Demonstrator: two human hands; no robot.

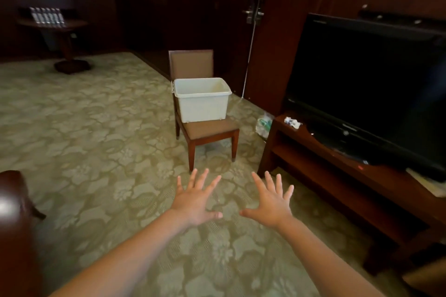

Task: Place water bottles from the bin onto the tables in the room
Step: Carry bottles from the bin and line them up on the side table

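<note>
A white plastic bin (201, 101) stands on the seat of a brown wooden chair (210, 129) in the middle of the room; what I see of its inside shows no bottle. Several water bottles (47, 15) stand in a row on a round dark table (72, 24) at the far left. My left hand (196, 200) and my right hand (271, 201) are stretched out side by side over the carpet, palms down, fingers spread, holding nothing. Both hands are well short of the chair.
A dark wooden TV stand (337, 176) with a large black television (366, 87) runs along the right. A clear plastic bag (264, 124) lies on the floor beside it. A dark door (229, 19) is behind the chair. A dark chair arm (12, 212) is at the left edge.
</note>
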